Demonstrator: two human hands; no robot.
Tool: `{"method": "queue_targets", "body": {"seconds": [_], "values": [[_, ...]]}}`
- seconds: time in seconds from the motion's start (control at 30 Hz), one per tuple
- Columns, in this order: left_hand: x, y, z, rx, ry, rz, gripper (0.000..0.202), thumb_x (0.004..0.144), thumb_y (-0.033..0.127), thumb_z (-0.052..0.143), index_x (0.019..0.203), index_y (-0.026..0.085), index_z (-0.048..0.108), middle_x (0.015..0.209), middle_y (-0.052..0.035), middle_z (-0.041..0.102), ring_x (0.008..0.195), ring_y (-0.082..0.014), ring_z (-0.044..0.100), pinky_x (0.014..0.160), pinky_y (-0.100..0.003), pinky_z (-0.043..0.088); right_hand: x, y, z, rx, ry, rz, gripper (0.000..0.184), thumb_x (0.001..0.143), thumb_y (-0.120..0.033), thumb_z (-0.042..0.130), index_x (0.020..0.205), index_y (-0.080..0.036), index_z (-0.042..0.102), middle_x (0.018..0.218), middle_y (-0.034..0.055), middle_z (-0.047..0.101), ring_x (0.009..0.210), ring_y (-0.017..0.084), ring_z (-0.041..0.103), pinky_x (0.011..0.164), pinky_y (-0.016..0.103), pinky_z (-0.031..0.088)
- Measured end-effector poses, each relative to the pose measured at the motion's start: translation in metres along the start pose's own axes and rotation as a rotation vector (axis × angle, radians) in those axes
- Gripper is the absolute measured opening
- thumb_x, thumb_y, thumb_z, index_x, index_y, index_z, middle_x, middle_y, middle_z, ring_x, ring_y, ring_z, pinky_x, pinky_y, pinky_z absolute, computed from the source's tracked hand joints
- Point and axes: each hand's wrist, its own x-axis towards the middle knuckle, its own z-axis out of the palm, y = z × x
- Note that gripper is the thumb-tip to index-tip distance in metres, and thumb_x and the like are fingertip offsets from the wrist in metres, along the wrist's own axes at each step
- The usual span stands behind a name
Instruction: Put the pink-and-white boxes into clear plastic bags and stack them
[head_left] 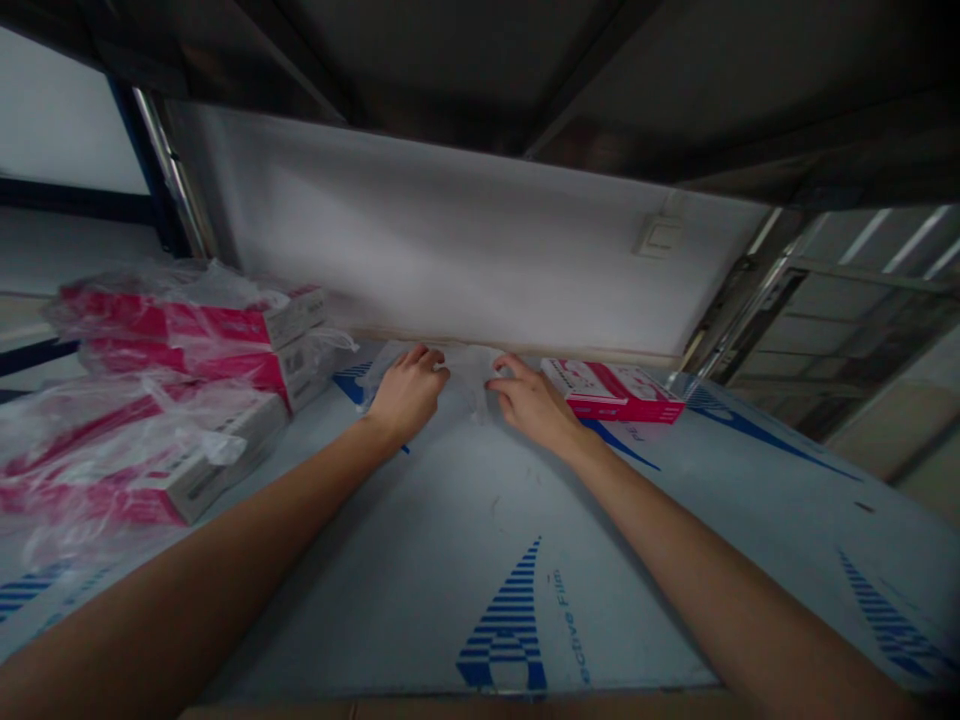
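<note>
Lying between left hand (409,392) and right hand (534,402), clear plastic bag (472,378), left grasping one side, right curled opposite, its hold unclear.

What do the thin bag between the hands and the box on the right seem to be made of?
The bag: probably soft plastic film, since it is translucent and crumpled. The box: likely smooth printed cardboard, judging by its flat panels and straight edges.

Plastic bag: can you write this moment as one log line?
left hand: holds plastic bag; right hand: at plastic bag; pink box: beside right hand
</note>
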Motion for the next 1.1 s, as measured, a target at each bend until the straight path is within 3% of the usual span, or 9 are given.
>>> {"method": "queue_targets", "body": {"seconds": [0.2, 0.37, 0.5, 0.67, 0.87, 1.0, 1.1], "values": [[0.000, -0.002, 0.000, 0.035, -0.003, -0.002, 0.034, 0.087, 0.005, 0.047, 0.104, 0.015, 0.074, 0.107, -0.0152, 0.069, 0.115, -0.0335, 0.050, 0.094, -0.049, 0.043, 0.002, -0.004, -0.006, -0.037, 0.072, 0.153, 0.037, 0.091, -0.017, 0.052, 0.121, -0.023, 0.072, 0.154, 0.0108, 0.043, 0.101, 0.031, 0.068, 0.092, 0.051, 0.053], [-0.001, -0.003, -0.002, 0.105, 0.031, -0.023, 0.026, 0.088, 0.012, 0.052, 0.099, 0.017, 0.075, 0.107, -0.0144, 0.065, 0.109, -0.0315, 0.054, 0.087, -0.044, 0.043, -0.001, 0.002, -0.001, -0.024, 0.063, 0.120, 0.053, 0.091, -0.006, 0.043, 0.138, -0.024, 0.058, 0.135, 0.0102, 0.064, 0.106, 0.029, 0.068, 0.092, 0.048, 0.054], [0.000, -0.002, -0.002, 0.110, 0.023, -0.016, 0.023, 0.096, 0.019, 0.048, 0.099, 0.018, 0.071, 0.098, -0.0114, 0.068, 0.101, -0.0283, 0.060, 0.086, -0.041, 0.044, -0.002, -0.001, -0.002, -0.045, 0.043, 0.094, 0.042, 0.096, -0.015, 0.044, 0.135, -0.024, 0.056, 0.110, 0.0094, 0.074, 0.088, 0.026, 0.072, 0.080, 0.040, 0.055], [0.000, -0.004, 0.000, 0.109, 0.014, -0.026, 0.026, 0.099, 0.015, 0.044, 0.118, 0.019, 0.060, 0.090, -0.0083, 0.071, 0.089, -0.0245, 0.066, 0.080, -0.036, 0.047, -0.001, -0.005, -0.005, -0.085, 0.073, 0.109, 0.032, 0.101, -0.031, 0.044, 0.126, -0.024, 0.062, 0.111, 0.0078, 0.075, 0.092, 0.026, 0.072, 0.082, 0.039, 0.054], [0.000, -0.007, 0.001, 0.098, -0.029, 0.021, 0.035, 0.092, 0.006, 0.048, 0.122, 0.022, 0.057, 0.094, -0.0071, 0.069, 0.097, -0.0241, 0.064, 0.083, -0.034, 0.048, -0.002, 0.000, -0.007, -0.123, 0.099, 0.162, 0.039, 0.096, -0.016, 0.044, 0.131, -0.027, 0.059, 0.106, 0.0064, 0.076, 0.087, 0.025, 0.072, 0.075, 0.035, 0.052], [-0.001, -0.007, 0.001, 0.079, -0.050, 0.041, 0.054, 0.087, 0.001, 0.050, 0.135, 0.024, 0.050, 0.104, -0.0079, 0.064, 0.104, -0.0246, 0.061, 0.088, -0.035, 0.048, -0.001, -0.001, -0.011, -0.120, 0.151, 0.177, 0.042, 0.089, -0.005, 0.044, 0.123, -0.024, 0.059, 0.104, 0.0069, 0.075, 0.084, 0.023, 0.070, 0.072, 0.034, 0.049], [-0.001, -0.006, 0.002, 0.069, -0.069, 0.047, 0.067, 0.086, -0.002, 0.047, 0.144, 0.030, 0.042, 0.107, -0.0080, 0.060, 0.098, -0.0238, 0.061, 0.085, -0.035, 0.049, 0.000, -0.003, -0.013, -0.074, 0.206, 0.218, 0.038, 0.088, -0.003, 0.042, 0.118, -0.021, 0.057, 0.100, 0.0078, 0.073, 0.080, 0.023, 0.068, 0.069, 0.033, 0.047]]}}
